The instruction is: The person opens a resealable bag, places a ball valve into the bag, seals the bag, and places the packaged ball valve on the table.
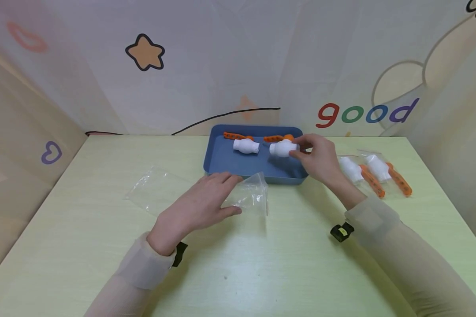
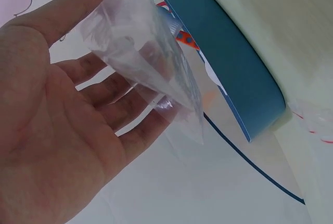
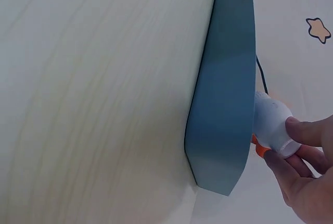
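My right hand pinches the body of a white plastic ball valve with an orange handle, held over the right side of a blue tray. Thumb and fingertips are at the end of the valve in the right wrist view. A second ball valve lies in the tray's left half. In front of the tray, my left hand holds a clear plastic bag between thumb and fingers. The bag's mouth faces right.
Two bagged ball valves lie side by side on the table right of the tray. More clear plastic bag lies flat to the left, behind my left hand. A printed cloth backdrop rises behind the table.
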A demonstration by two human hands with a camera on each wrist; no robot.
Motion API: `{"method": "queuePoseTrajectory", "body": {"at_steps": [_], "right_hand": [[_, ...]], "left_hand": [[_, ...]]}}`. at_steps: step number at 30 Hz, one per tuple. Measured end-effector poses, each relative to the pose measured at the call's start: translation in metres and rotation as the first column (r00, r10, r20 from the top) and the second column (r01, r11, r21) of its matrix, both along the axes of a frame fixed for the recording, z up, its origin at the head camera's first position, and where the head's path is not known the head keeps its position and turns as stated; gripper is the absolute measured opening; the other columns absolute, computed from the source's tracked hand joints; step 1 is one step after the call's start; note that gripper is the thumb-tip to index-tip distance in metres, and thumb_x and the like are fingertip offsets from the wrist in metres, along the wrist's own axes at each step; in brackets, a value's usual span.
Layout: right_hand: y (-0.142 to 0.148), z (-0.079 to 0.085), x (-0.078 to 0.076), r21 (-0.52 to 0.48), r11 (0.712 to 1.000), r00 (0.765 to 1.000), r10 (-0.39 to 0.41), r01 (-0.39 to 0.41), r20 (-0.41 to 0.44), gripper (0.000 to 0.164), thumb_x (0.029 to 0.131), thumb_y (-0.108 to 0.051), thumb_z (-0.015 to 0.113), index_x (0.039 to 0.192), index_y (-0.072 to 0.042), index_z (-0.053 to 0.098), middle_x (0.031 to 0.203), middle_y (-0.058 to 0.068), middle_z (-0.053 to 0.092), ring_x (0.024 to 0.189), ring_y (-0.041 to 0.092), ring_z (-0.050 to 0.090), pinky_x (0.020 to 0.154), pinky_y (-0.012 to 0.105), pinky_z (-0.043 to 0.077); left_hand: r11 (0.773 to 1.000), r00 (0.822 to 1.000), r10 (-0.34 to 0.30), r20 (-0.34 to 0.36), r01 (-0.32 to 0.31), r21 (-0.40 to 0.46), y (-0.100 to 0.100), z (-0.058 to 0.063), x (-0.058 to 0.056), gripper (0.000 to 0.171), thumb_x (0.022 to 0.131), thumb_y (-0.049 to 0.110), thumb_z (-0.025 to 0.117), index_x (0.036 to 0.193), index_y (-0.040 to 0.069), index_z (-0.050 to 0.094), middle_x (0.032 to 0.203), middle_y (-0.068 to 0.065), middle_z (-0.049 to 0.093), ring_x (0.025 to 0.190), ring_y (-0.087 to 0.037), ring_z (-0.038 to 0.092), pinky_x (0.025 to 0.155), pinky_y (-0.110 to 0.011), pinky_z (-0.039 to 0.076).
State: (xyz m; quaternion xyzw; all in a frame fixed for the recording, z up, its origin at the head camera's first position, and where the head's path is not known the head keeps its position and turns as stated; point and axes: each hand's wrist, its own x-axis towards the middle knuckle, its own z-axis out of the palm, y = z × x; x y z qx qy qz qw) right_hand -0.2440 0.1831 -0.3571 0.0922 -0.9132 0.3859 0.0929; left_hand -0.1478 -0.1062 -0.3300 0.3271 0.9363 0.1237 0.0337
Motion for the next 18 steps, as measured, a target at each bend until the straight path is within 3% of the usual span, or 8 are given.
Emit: {"method": "queuePoseTrajectory", "body": {"at_steps": [18], "right_hand": [[0.010,0.014,0.027,-0.091,0.994,0.999,0.052,-0.053,-0.011,0.030,0.093,-0.008,0.078,0.120,0.001,0.070,0.114,0.017,0.069,0.102,0.032,0.068,0.092,0.048,0.056]], "left_hand": [[1.000,0.999,0.029,-0.020,-0.029,0.006,-0.002,-0.004,-0.003,0.066,0.093,0.034,0.079,0.144,0.002,0.053,0.128,-0.012,0.062,0.115,-0.029,0.061,0.100,-0.048,0.048]]}}
